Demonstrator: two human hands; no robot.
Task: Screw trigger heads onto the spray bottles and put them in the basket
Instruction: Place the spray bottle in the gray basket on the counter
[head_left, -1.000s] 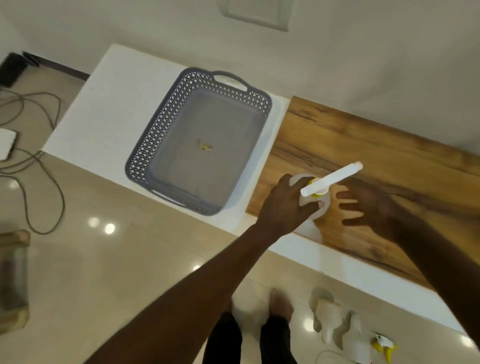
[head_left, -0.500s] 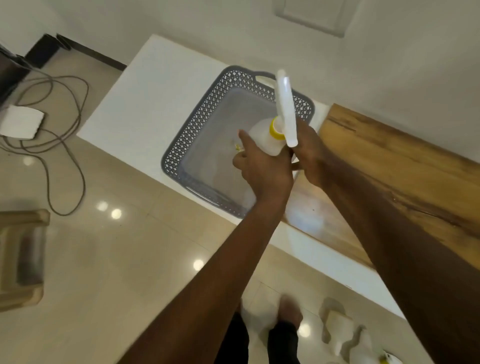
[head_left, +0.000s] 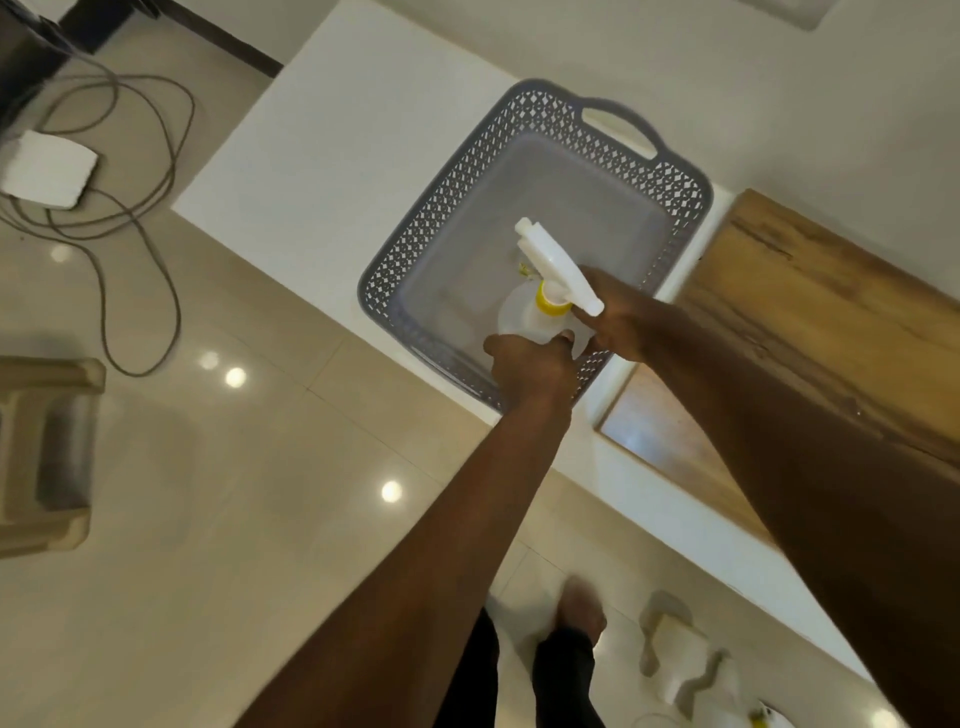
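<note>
On the glossy tiled floor nearest the camera, more spray bottles (head_left: 691, 670) lie by the person's feet, apparently waiting their turn for trigger heads, though blur hides their detail. Higher up, two bare forearms reach over the edge of a white counter (head_left: 322, 156). The left hand (head_left: 530, 364) is wrapped around the lower body of a translucent spray bottle (head_left: 524, 318), likely to steady it and carry its weight, while the right hand (head_left: 621, 325) closes on the bottle's far side beneath the white trigger head (head_left: 558, 267), probably to guide it down upright. The head sits on the neck above a yellow collar (head_left: 551, 304), which suggests the screwing step is finished for this bottle. The bottle is inside the near corner of the grey lattice basket (head_left: 519, 119); whether its base already touches the basket floor cannot be told. The basket holds nothing else but a small speck on its floor, so there is room for the rest. Beyond and to the right a wooden worktop (head_left: 831, 312) lies bare, presumably the assembly spot. Far to the left, loose cables (head_left: 130, 171) and a white box (head_left: 49, 174) lie on the floor.
</note>
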